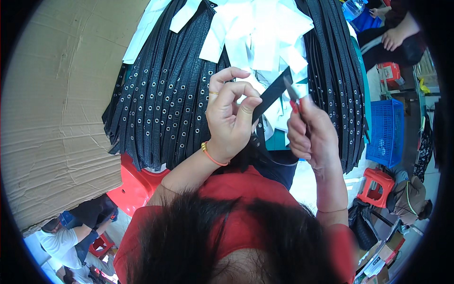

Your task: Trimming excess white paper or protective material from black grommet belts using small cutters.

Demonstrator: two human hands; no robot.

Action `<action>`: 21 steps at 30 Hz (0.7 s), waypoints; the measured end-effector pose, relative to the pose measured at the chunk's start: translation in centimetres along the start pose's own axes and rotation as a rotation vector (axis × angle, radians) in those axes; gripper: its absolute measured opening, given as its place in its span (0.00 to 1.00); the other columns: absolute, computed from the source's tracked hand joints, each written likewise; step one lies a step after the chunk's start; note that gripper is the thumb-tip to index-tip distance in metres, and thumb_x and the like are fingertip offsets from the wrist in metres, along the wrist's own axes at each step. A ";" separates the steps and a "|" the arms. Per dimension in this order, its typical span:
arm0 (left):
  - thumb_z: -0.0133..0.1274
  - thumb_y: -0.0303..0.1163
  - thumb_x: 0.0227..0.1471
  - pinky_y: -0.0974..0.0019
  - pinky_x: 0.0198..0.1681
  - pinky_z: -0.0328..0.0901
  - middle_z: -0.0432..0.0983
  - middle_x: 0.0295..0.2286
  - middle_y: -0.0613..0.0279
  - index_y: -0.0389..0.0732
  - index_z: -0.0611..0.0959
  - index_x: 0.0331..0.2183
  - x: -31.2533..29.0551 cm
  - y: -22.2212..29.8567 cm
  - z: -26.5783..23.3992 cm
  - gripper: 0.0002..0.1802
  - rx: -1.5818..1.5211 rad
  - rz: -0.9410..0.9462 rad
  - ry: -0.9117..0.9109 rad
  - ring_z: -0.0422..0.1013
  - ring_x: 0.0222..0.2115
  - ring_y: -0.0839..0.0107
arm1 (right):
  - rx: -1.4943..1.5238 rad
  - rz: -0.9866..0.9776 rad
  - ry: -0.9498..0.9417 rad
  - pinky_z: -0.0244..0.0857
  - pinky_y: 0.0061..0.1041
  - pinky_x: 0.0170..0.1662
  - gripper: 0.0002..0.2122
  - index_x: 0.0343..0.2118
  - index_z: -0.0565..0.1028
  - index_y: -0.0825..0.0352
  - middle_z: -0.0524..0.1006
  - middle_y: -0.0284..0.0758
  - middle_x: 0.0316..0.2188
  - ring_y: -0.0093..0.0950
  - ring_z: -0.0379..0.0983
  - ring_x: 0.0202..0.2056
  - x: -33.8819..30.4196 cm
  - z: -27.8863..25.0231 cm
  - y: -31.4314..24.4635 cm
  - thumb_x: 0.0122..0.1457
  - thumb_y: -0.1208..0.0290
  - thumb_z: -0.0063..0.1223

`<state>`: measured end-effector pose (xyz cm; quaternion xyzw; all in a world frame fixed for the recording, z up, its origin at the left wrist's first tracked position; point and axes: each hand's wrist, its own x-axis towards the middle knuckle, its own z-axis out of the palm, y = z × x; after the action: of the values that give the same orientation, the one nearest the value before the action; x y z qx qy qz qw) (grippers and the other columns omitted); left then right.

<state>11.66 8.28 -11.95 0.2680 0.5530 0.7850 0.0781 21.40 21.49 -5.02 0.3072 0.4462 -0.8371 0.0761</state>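
Dark hair (177, 236) nearest, over red shirt (250, 187); left hand (231, 111) pinches black strap (272, 94) between thumb and fingers, strap angled up-right; right hand (314, 135) curled round red-handled scissors (292, 95), blades at strap's upper end, contact unclear; eyeleted straps (161, 94) massed left, white strips (260, 38) beyond.

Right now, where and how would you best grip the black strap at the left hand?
Probably pinch the black strap at its lower part, by the thumb of the left hand, coming from the left with thumb and fingers on opposite flat faces. It's thin, flat and slants up to the right; its upper end is close to the red-handled tool in the right hand, so avoid that end.
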 end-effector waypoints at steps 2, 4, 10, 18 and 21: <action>0.51 0.22 0.48 0.80 0.24 0.64 0.60 0.39 0.54 0.34 0.74 0.27 0.1 0.2 0.2 0.03 -0.028 -0.024 0.034 0.64 0.29 0.81 | 0.035 -0.174 0.002 0.45 0.13 0.08 0.22 0.19 0.58 0.62 0.59 0.28 0.08 0.17 0.50 0.06 0.4 0.1 0.3 0.61 0.49 0.28; 0.51 0.21 0.48 0.78 0.28 0.65 0.60 0.40 0.54 0.33 0.73 0.27 0.4 0.2 0.7 0.03 -0.065 -0.051 0.061 0.64 0.30 0.81 | -0.165 -0.512 0.130 0.61 0.20 0.20 0.14 0.21 0.59 0.62 0.68 0.33 0.16 0.22 0.65 0.17 1.4 0.9 2.9 0.59 0.60 0.41; 0.40 0.12 0.45 0.74 0.42 0.63 0.56 0.50 0.56 0.35 0.66 0.46 2.1 -0.6 -0.5 0.23 0.063 -0.011 0.123 0.66 0.43 0.70 | -0.082 -0.350 0.044 0.71 0.23 0.33 0.16 0.20 0.57 0.63 0.75 0.41 0.25 0.28 0.76 0.30 1.8 2.0 5.3 0.46 0.87 0.55; 0.50 0.23 0.49 0.73 0.43 0.62 0.69 0.41 0.54 0.30 0.67 0.46 1.7 1.2 -2.1 0.21 -0.187 -0.384 0.053 0.67 0.42 0.72 | -0.077 -0.361 0.099 0.73 0.28 0.31 0.16 0.19 0.57 0.63 0.74 0.41 0.20 0.32 0.77 0.29 1.4 2.3 4.9 0.48 0.87 0.53; 0.52 0.24 0.49 0.75 0.37 0.66 0.74 0.34 0.56 0.29 0.72 0.40 1.2 2.4 -1.8 0.15 -0.162 -0.581 -0.079 0.71 0.35 0.75 | -0.082 -0.346 0.102 0.73 0.27 0.32 0.16 0.19 0.57 0.63 0.74 0.41 0.20 0.32 0.77 0.29 1.3 2.5 4.8 0.47 0.87 0.53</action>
<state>10.13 6.42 -9.78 0.1219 0.5387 0.7603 0.3421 21.15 16.84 -8.16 0.2643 0.5293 -0.8023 -0.0793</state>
